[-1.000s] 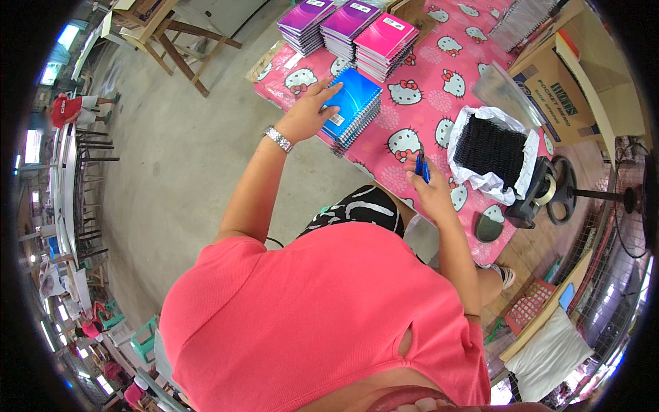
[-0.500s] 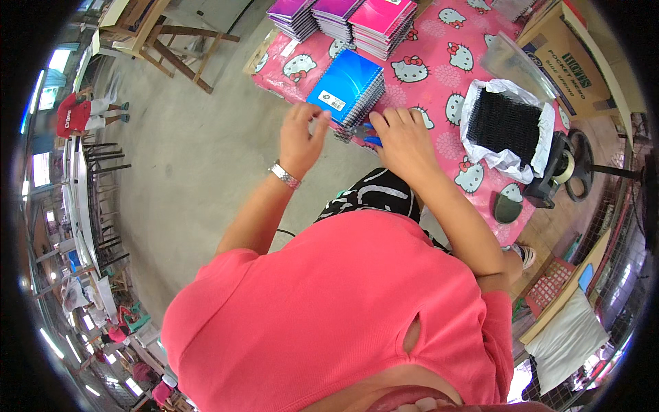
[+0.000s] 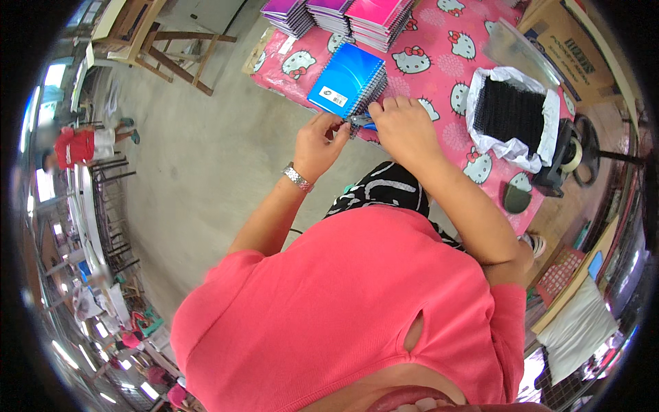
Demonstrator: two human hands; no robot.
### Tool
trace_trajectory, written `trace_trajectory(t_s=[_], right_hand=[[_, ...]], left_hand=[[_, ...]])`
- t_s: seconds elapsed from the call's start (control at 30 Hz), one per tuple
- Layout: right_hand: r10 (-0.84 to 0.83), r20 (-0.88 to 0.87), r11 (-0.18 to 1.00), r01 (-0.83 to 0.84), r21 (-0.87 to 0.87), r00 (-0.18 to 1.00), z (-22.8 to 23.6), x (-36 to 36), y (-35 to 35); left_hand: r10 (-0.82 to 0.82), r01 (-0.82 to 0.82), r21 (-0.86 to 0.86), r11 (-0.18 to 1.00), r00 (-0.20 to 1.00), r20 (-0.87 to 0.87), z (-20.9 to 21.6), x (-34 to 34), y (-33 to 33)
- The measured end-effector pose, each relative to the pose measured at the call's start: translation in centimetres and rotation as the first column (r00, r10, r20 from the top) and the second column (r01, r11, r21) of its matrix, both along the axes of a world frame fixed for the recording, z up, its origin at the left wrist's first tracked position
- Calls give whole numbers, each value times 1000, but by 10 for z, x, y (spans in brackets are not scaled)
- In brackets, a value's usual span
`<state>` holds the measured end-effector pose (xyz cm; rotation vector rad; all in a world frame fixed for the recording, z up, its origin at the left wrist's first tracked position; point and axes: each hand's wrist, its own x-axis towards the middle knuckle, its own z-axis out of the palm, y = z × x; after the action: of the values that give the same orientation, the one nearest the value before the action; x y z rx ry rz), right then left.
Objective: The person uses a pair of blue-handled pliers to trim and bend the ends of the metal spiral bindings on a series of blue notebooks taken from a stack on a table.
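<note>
A stack of spiral-bound notebooks with a blue cover point(image 3: 349, 72) lies at the table's near edge, its wire coils along the right side. My right hand point(image 3: 408, 132) is closed around blue-handled pliers point(image 3: 364, 123). Their metal jaws are at the near corner of the stack, by the coil end. Just left of the jaws, my left hand point(image 3: 317, 150) has its thumb and fingers curled together below the notebooks' near edge. What those fingertips pinch is too small to make out.
Purple notebooks point(image 3: 288, 19) and pink notebooks point(image 3: 377, 24) are stacked farther back on the pink patterned tablecloth point(image 3: 439, 89). To the right are black wire coils point(image 3: 511, 117) in a paper-lined container, a tape dispenser point(image 3: 559, 165) and a cardboard box point(image 3: 570, 62). A person in red point(image 3: 75, 147) is far left.
My left hand has moved right and closed its fingers beside the pliers. The pliers' jaws are now at the stack's near corner. The person in red has shifted slightly.
</note>
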<state>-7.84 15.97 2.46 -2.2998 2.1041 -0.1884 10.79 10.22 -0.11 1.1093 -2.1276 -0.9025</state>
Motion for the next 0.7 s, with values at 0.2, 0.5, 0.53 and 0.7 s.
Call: trace_trajectory(t_s=[0.2, 0.5, 0.53, 0.7], right_hand=[[-43, 72, 999, 42, 7, 996, -8, -4, 3], [19, -62, 976, -32, -216, 998, -26, -9, 14], [26, -67, 973, -40, -226, 997, -26, -7, 13], [17, 20, 998, -16, -54, 1000, -24, 0, 8]], left_hand=[[142, -3, 510, 860, 962, -234, -16, 7, -7], [246, 99, 788, 608, 920, -306, -9, 7, -8], [243, 97, 789, 607, 922, -300, -8, 5, -6], [191, 7, 670, 742, 957, -221, -11, 2, 1]])
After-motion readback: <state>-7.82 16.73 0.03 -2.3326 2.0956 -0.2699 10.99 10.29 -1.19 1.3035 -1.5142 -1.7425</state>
